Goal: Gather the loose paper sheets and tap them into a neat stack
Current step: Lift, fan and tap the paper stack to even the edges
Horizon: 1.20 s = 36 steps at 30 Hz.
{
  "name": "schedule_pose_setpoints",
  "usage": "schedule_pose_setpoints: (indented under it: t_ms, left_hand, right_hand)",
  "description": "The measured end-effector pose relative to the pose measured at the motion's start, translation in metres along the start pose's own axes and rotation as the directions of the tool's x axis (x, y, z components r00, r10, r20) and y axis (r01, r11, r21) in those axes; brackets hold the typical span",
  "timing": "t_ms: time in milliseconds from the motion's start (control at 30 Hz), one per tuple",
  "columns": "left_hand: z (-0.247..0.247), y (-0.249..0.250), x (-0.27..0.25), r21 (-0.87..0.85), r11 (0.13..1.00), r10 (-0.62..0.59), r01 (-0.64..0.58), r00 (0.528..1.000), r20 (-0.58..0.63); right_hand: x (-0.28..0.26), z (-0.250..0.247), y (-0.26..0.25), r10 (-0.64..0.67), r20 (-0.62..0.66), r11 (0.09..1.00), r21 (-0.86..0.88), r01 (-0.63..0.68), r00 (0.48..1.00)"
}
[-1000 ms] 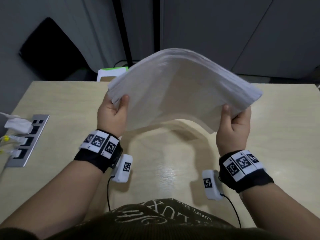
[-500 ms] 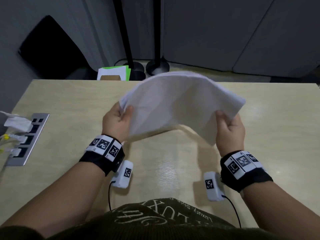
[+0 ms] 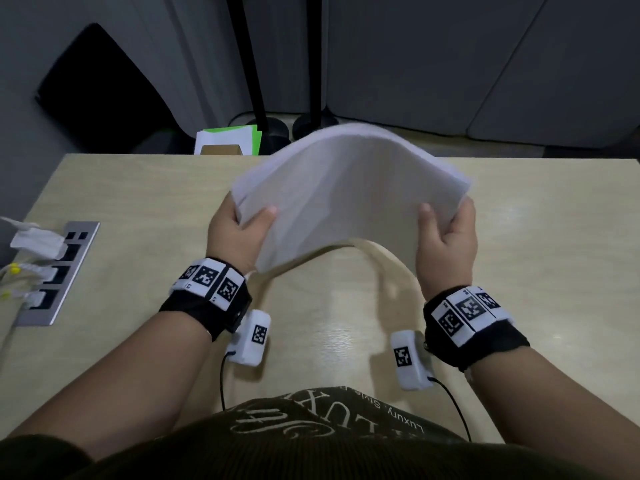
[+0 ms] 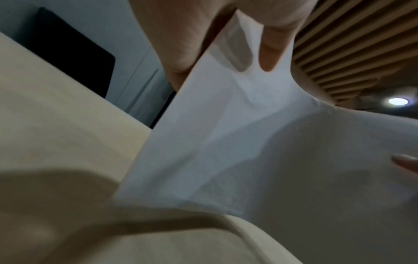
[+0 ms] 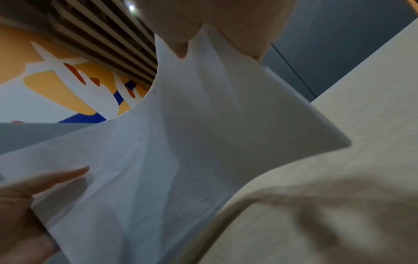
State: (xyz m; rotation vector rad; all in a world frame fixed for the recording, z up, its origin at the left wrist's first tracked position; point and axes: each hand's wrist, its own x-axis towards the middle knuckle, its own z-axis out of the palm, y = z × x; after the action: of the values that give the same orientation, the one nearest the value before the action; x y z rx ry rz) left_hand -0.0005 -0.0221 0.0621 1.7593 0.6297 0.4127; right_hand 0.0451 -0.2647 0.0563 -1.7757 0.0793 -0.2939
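Observation:
A stack of white paper sheets (image 3: 346, 188) arches upward above the middle of the wooden table (image 3: 536, 258). My left hand (image 3: 239, 230) grips its left edge, thumb on top and fingers underneath. My right hand (image 3: 446, 233) grips the right edge the same way. In the left wrist view the paper sheets (image 4: 260, 151) fill the frame, pinched by the left hand (image 4: 226, 44) near the top. In the right wrist view the paper sheets (image 5: 192, 142) are pinched by the right hand (image 5: 214, 26), and the other hand's fingers (image 5: 56, 178) press the far edge.
A grey socket panel (image 3: 55, 271) with white plugs (image 3: 34, 240) is set into the table at the left. Green and white papers (image 3: 227, 140) lie beyond the far edge, beside two black pole bases (image 3: 294, 128). Bare tabletop lies under and right of the stack.
The stack dropped lower and moved away from me, then rose slightly. Both hands keep their grip on its edges and the sheets stay arched.

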Motion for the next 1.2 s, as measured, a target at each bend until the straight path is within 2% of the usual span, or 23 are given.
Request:
schedule_pose_setpoints:
  t_ms: [100, 167, 233, 333, 433, 500, 567, 633, 733, 800, 900, 967, 1033, 1100, 1200]
  left_hand:
    - [0.006, -0.008, -0.006, 0.103, 0.993, -0.075, 0.062, 0.989, 0.129]
    - [0.011, -0.009, -0.009, 0.209, 0.977, -0.083, 0.045, 0.98, 0.179]
    - [0.01, -0.003, -0.007, 0.212, 0.977, -0.023, -0.008, 0.99, 0.142]
    - [0.001, 0.006, -0.002, 0.089, 0.993, 0.07, -0.074, 0.997, 0.04]
    - [-0.01, 0.0, 0.002, -0.01, 1.0, 0.005, -0.005, 0.997, 0.074]
    - [-0.011, -0.007, 0.002, 0.041, 0.996, -0.078, 0.075, 0.993, 0.091]
    - [-0.009, -0.008, 0.001, 0.074, 0.992, -0.108, 0.104, 0.992, 0.058]
    - [-0.007, -0.003, 0.0, 0.074, 0.996, -0.057, 0.056, 0.998, 0.015]
    - [-0.011, 0.005, 0.004, 0.002, 0.999, 0.05, -0.05, 0.997, -0.054]
    - [-0.013, 0.002, 0.007, -0.033, 0.998, 0.059, -0.06, 0.998, -0.026]
    - [-0.01, -0.007, 0.007, -0.016, 0.998, -0.06, 0.061, 0.996, 0.06]
    - [-0.007, -0.008, 0.007, 0.019, 0.996, -0.085, 0.084, 0.995, 0.048]
    - [-0.002, -0.003, 0.006, 0.043, 0.998, -0.042, 0.04, 0.999, 0.033]
    - [0.005, 0.008, 0.001, 0.073, 0.996, 0.051, -0.055, 0.997, 0.057]
    - [0.014, 0.016, -0.007, 0.089, 0.986, 0.136, -0.143, 0.987, 0.084]
  right_hand:
    - [-0.001, 0.004, 0.008, 0.092, 0.089, 0.992, -0.091, -0.084, 0.992]
    - [-0.003, 0.005, 0.012, 0.109, 0.135, 0.988, -0.121, -0.092, 0.985]
    - [-0.006, 0.003, 0.008, 0.056, 0.117, 0.997, -0.063, -0.049, 0.992]
    - [-0.004, -0.005, -0.001, -0.002, -0.028, 1.0, 0.006, 0.002, 1.0]
    - [0.003, -0.01, 0.005, 0.06, -0.046, 0.998, 0.027, -0.058, 0.997]
    - [0.005, -0.009, 0.01, 0.115, -0.002, 0.993, -0.024, -0.115, 0.993]
    - [0.003, -0.006, 0.012, 0.1, 0.033, 0.994, -0.035, -0.099, 0.994]
    - [-0.001, -0.003, 0.005, 0.033, 0.006, 0.999, 0.012, -0.033, 0.999]
    - [-0.002, -0.004, -0.007, -0.066, -0.115, 0.994, 0.076, 0.075, 0.991]
    - [0.001, -0.006, -0.006, -0.064, -0.066, 0.996, 0.063, 0.068, 0.996]
    - [0.009, -0.009, 0.005, 0.047, 0.093, 0.997, -0.062, -0.041, 0.995]
    - [0.013, -0.01, 0.006, 0.048, 0.136, 0.99, -0.135, -0.03, 0.99]
    - [0.01, -0.007, 0.0, -0.011, 0.159, 0.988, -0.152, 0.035, 0.987]
    - [0.005, -0.001, -0.006, -0.077, 0.188, 0.986, -0.129, 0.103, 0.979]
    - [-0.003, 0.006, -0.009, -0.11, 0.248, 0.979, -0.143, 0.148, 0.963]
